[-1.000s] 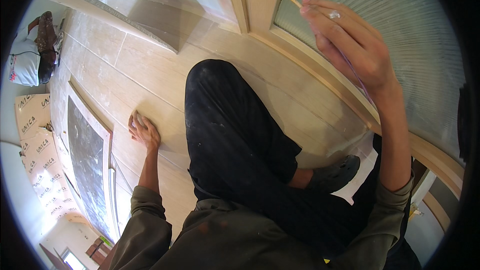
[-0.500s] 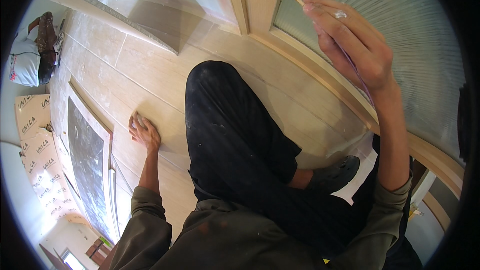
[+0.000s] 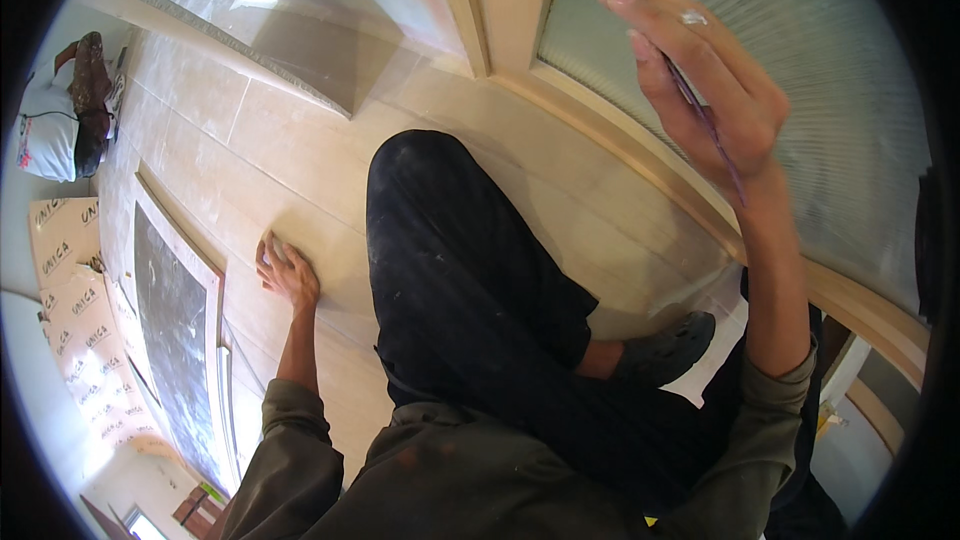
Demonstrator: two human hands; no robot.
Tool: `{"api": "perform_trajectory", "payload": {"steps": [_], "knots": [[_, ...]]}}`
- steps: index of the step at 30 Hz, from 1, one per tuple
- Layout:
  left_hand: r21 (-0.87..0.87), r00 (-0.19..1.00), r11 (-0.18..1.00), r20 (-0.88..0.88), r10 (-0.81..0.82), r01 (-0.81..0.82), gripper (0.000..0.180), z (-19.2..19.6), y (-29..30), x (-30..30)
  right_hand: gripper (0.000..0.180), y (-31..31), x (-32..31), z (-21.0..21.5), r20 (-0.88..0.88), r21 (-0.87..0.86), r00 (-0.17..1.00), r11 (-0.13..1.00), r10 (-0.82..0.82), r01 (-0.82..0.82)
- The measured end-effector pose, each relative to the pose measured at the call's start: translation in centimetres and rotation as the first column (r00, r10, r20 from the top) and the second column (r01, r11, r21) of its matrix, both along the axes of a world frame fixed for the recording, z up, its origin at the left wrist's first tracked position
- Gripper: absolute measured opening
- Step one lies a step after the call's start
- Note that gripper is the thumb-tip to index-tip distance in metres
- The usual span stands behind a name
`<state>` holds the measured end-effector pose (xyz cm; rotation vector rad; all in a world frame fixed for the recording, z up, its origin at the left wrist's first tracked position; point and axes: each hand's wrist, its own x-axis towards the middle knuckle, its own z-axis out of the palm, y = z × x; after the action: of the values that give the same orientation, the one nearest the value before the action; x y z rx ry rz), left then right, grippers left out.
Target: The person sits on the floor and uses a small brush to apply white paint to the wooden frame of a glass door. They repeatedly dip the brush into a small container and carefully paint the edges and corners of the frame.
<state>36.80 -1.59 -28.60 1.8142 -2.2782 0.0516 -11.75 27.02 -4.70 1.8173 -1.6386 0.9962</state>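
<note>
Beige plank-patterned floor (image 3: 300, 160) below and left of the grip; ribbed translucent glass panel (image 3: 850, 140) behind it; pale wooden frame (image 3: 512, 10) to its left. Bare right hand (image 3: 715, 80) = grip, pinching slim purple-handled, pale-tipped brush-like tool (image 3: 700, 112); tip pokes out past the fingertips near the glass/frame edge, contact unclear. Bare left hand (image 3: 287, 272), well left of the grip: released, fingers spread on floor. Best: light pinch, steady wrist, weight on left.

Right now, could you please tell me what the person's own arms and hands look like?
Dark olive sleeves, pushed up, leave both forearms bare. The left hand and right hand are gloveless; the right one has a small whitish patch on a finger.
</note>
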Motion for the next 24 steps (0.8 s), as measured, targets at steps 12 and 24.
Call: {"api": "perform_trajectory", "payload": {"steps": [12,24], "knots": [[0.018,1.000,1.000,0.003,0.011,-0.011,0.045,0.08,-0.03,0.06,0.026,-0.30,0.01,0.15,0.000,-0.026,1.000,1.000,-0.009,0.009],[0.028,1.000,0.999,0.004,0.019,-0.019,0.045,0.10,-0.05,0.13,0.024,0.29,0.58,0.22,0.008,0.139,1.000,0.990,-0.005,0.004]]}}
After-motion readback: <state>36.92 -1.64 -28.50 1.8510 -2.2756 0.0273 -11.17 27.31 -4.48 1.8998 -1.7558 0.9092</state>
